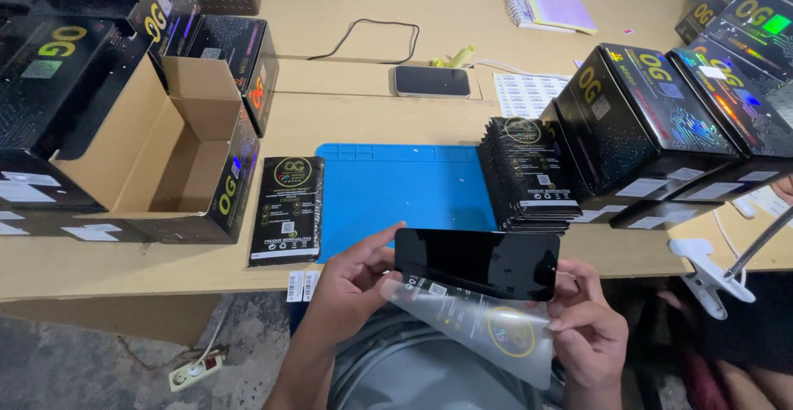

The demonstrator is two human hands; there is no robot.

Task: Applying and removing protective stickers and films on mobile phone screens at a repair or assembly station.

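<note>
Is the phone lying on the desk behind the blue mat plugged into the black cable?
No, the phone lies face down apart from the black cable, whose end stops short of it.

A glossy black glass panel (477, 263) is held over a clear sleeve (496, 327) printed with a faint yellow ring. The mat (396, 191) is bright blue, set on a pale tan bench (124, 265). Black packets (529, 175) and a single black packet (287, 209) are marked with yellow circles and white labels. The black boxes (652, 121) are patterned with iridescent circuit lines and gold lettering; the open box (157, 154) is plain brown inside. A black phone (432, 81), a black cable (372, 38), a lilac-covered notebook (549, 3) and a white clamp (710, 274) are seen.
</note>
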